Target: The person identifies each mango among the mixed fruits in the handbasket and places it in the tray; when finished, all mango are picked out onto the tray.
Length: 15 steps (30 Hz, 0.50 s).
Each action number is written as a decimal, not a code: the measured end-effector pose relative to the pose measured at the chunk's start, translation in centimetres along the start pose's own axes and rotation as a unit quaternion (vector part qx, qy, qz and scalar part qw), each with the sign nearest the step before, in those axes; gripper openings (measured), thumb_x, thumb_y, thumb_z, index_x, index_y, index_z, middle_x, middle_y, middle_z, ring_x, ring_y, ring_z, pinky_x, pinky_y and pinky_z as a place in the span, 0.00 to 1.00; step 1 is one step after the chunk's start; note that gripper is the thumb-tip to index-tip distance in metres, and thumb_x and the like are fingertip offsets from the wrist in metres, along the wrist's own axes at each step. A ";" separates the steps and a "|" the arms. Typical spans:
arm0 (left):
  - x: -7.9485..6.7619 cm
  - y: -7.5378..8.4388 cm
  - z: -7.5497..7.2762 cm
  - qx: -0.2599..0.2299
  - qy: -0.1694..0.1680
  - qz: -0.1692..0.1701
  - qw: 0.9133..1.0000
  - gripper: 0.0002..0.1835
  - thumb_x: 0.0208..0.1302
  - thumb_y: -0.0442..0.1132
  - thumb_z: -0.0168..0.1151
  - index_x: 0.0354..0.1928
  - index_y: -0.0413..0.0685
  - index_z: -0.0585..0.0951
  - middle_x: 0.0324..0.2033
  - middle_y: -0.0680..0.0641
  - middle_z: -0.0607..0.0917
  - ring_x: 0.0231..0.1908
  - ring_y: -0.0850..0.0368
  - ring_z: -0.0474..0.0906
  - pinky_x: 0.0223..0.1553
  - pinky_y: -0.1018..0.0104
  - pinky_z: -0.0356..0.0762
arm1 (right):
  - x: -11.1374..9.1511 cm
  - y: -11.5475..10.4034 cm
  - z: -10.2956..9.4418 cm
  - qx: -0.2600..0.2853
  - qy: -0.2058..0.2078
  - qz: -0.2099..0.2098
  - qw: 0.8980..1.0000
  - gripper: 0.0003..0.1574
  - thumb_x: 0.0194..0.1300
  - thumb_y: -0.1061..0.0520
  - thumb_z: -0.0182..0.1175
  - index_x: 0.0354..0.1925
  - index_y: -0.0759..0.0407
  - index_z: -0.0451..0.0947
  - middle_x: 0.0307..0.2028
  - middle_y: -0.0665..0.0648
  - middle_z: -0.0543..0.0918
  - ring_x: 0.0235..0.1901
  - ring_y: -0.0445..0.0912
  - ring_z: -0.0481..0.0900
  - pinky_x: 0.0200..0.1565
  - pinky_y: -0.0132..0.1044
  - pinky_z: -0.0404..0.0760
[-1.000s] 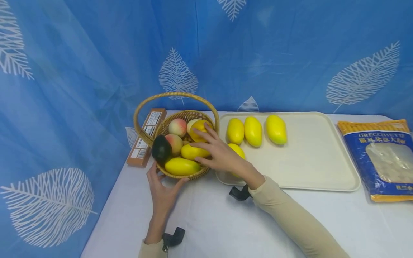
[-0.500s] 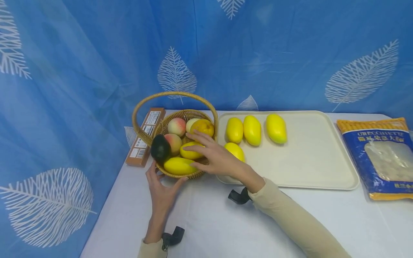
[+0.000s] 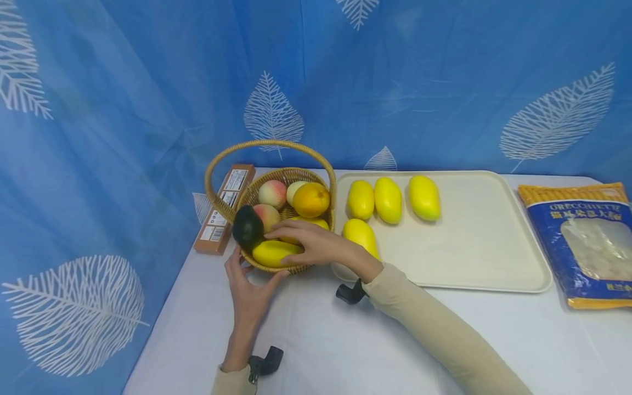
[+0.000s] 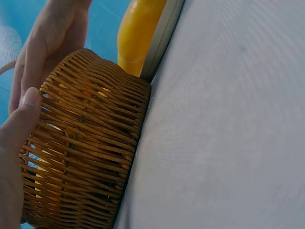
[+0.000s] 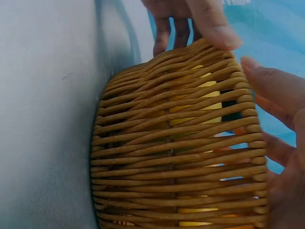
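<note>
A wicker basket with a tall arched handle holds an avocado, peaches, an orange-yellow fruit and yellow mangoes. My left hand grips the basket's near left side, its thumb at the rim in the left wrist view. Over the front of the basket reaches my right hand, fingers extended above the front mango and partly covering the mango behind it. Whether its fingertips touch the front mango I cannot tell. The right wrist view shows the basket's woven wall between both hands.
Right of the basket lies a cream tray with several yellow mangoes, one partly behind my right wrist. A pasta bag lies at the far right. A brown box sits left of the basket. A blue curtain hangs behind.
My right hand has moved left and nearer, from over the orange-yellow fruit to over the front mango. My left hand and the basket stay in place.
</note>
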<state>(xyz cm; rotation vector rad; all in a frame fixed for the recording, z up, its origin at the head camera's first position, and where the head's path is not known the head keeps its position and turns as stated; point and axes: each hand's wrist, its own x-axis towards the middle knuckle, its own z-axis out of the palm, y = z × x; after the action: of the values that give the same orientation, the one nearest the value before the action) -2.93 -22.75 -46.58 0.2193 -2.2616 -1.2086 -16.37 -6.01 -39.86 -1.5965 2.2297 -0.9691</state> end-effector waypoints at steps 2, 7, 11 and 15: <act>0.0 0.0 0.0 0.001 -0.002 -0.001 1.000 0.59 0.44 0.42 0.81 0.76 0.52 0.54 0.64 0.39 0.64 0.59 0.48 0.66 0.53 0.61 0.68 | 0.3 0.2 0.1 0.002 -0.009 -0.001 1.000 0.36 0.63 0.47 0.67 0.67 0.49 0.70 0.66 0.50 0.72 0.66 0.45 0.68 0.69 0.40 0.66; 0.1 0.1 0.0 0.003 -0.004 -0.003 1.000 0.58 0.45 0.42 0.80 0.76 0.53 0.54 0.65 0.40 0.64 0.60 0.49 0.66 0.53 0.60 0.69 | 0.8 0.5 0.2 -0.012 -0.038 0.004 0.999 0.36 0.62 0.50 0.68 0.67 0.50 0.70 0.65 0.49 0.73 0.66 0.45 0.68 0.69 0.40 0.65; 0.2 0.2 -0.1 0.000 -0.004 -0.002 1.000 0.58 0.45 0.42 0.80 0.76 0.53 0.54 0.65 0.40 0.64 0.60 0.48 0.65 0.53 0.58 0.69 | 1.1 0.7 0.1 -0.019 -0.062 0.007 0.998 0.36 0.61 0.53 0.69 0.66 0.50 0.71 0.65 0.49 0.74 0.66 0.46 0.68 0.69 0.40 0.65; 0.2 0.2 -0.1 -0.002 -0.002 -0.002 1.000 0.58 0.45 0.42 0.81 0.76 0.53 0.54 0.65 0.41 0.64 0.60 0.48 0.65 0.53 0.57 0.69 | 1.5 0.7 -0.2 -0.010 -0.087 0.014 0.996 0.39 0.59 0.54 0.70 0.67 0.49 0.70 0.64 0.47 0.75 0.64 0.44 0.70 0.69 0.39 0.65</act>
<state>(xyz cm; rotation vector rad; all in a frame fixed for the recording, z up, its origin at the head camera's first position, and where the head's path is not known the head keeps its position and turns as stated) -3.04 -22.78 -46.23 0.2192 -2.2640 -1.2159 -17.51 -7.17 -39.88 -1.5877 2.1446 -0.7716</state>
